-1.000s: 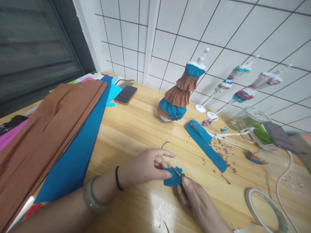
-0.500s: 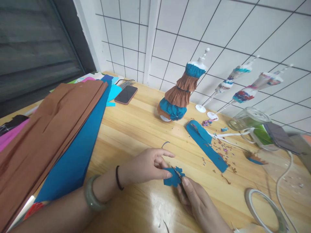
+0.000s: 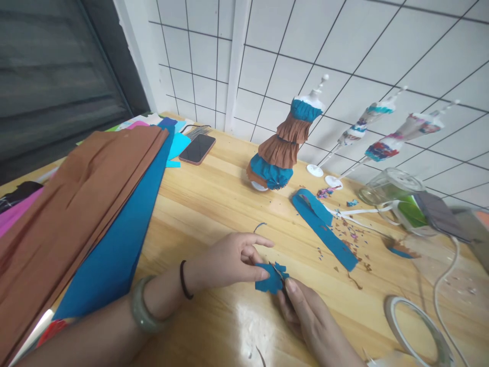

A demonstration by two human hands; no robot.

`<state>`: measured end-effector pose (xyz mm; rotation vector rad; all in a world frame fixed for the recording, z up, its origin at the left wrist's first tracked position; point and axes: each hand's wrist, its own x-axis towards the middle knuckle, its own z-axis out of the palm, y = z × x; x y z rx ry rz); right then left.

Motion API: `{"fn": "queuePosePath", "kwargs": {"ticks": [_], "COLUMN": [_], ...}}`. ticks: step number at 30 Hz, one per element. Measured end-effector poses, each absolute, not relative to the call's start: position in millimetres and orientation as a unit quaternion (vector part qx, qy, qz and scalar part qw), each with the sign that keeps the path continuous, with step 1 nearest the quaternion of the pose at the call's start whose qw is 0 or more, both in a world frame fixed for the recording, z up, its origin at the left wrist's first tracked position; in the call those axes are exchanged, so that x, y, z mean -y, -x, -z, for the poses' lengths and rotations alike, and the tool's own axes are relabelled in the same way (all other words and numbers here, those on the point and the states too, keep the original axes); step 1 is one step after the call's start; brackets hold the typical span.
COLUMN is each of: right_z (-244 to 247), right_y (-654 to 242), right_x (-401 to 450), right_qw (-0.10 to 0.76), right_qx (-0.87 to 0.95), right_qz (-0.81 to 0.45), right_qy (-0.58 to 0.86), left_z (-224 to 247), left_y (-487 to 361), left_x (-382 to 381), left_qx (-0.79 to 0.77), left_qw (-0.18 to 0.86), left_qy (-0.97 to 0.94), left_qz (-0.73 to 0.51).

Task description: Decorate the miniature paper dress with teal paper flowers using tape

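Note:
Between the thumb and fingers of my left hand (image 3: pixel 237 260) is a small blue paper piece (image 3: pixel 267 280) with a jagged right edge. My right hand (image 3: pixel 305 311) is closed round small scissors (image 3: pixel 278 271), whose blades lie over the paper at its right side; their handles are hidden in the fingers. Beyond both hands stands a small dress form (image 3: pixel 284 145) in ruffled brown and blue paper. A folded blue paper strip (image 3: pixel 328 234) rests on the table to its right.
Large brown (image 3: pixel 87 173) and blue sheets (image 3: pixel 118 244) cover the left side, near a phone (image 3: pixel 197 149). Two more small forms (image 3: pixel 382 148), a glass jar (image 3: pixel 389 186), a tape roll (image 3: pixel 412 326), a white cable and paper scraps are at the right.

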<state>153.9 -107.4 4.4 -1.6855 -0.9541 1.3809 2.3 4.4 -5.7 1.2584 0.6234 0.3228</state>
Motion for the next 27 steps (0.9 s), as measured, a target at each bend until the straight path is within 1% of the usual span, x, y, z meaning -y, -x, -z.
{"fn": "queuePosePath", "kwargs": {"ticks": [8,12,18,27], "right_z": [-4.2,-2.3,-4.0,-7.9], "right_y": [-154.8,-155.9,-153.4,-151.5], "right_x": [107.8,108.2,108.1,108.5], "right_qw": [0.360,0.340,0.356,0.355], "right_qx": [0.383,0.398,0.396,0.399], "right_qz": [-0.541,-0.531,-0.534,-0.509], "right_qy": [0.656,0.666,0.657,0.676], "left_z": [3.4,1.7,2.1,3.8], "left_y": [-3.3,-3.4,-3.5,-5.4], "left_x": [-4.5,-4.5,-4.1,-2.4], "left_qx": [-0.287,-0.289,-0.289,-0.287], "left_qw": [0.749,0.750,0.750,0.750], "left_qy": [-0.579,-0.578,-0.579,-0.582], "left_qz": [-0.145,-0.143,-0.138,-0.131]}}
